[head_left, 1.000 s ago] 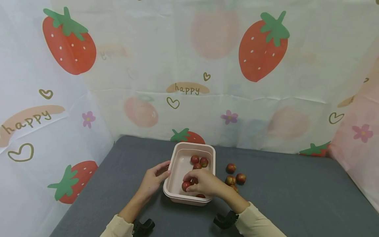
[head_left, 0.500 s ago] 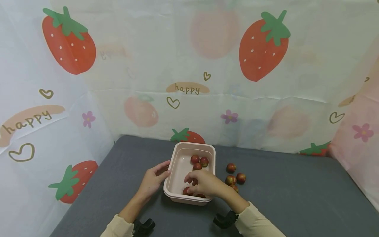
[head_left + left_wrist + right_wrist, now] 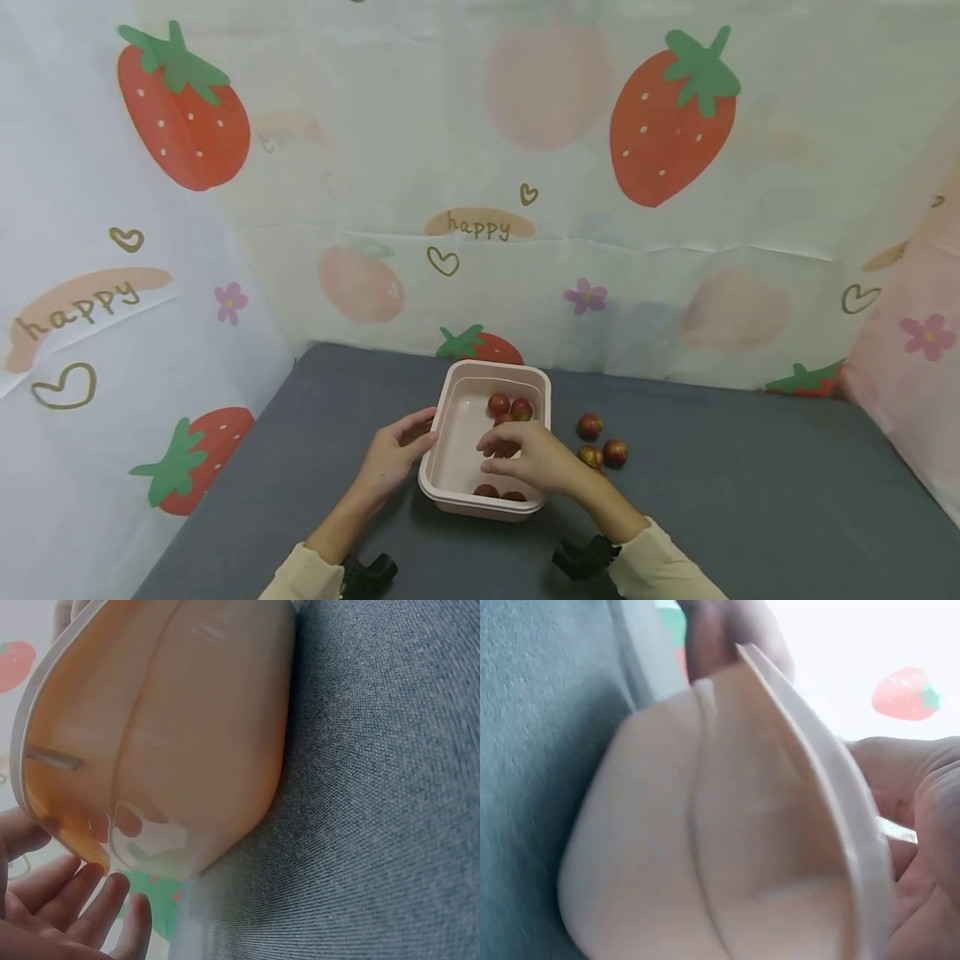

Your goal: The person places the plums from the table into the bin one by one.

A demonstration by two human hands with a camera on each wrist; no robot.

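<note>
A pale pink plastic box point(image 3: 456, 442) holds several small round red fruits: a group point(image 3: 498, 405) toward the far end and two point(image 3: 486, 491) by the near wall. My left hand point(image 3: 390, 458) is at the box's left rim. In the left wrist view its fingers point(image 3: 69, 911) lie relaxed along the outer wall, the thumb right at the rim. Over the box's right side is my right hand point(image 3: 536, 458), its fingers loosely bent and apart from the thumb, nothing between them. The right wrist view has this hand point(image 3: 930, 825) beyond the box's rim.
Several more of the fruits point(image 3: 589, 427) lie on the grey cloth tabletop point(image 3: 720, 500) just right of the box, partly behind the right wrist. A printed strawberry curtain point(image 3: 480, 283) rises behind the table.
My right hand has let go of a fruit, which now lies by the box's near wall. The hand has risen a little from it. The left hand stays at the rim.
</note>
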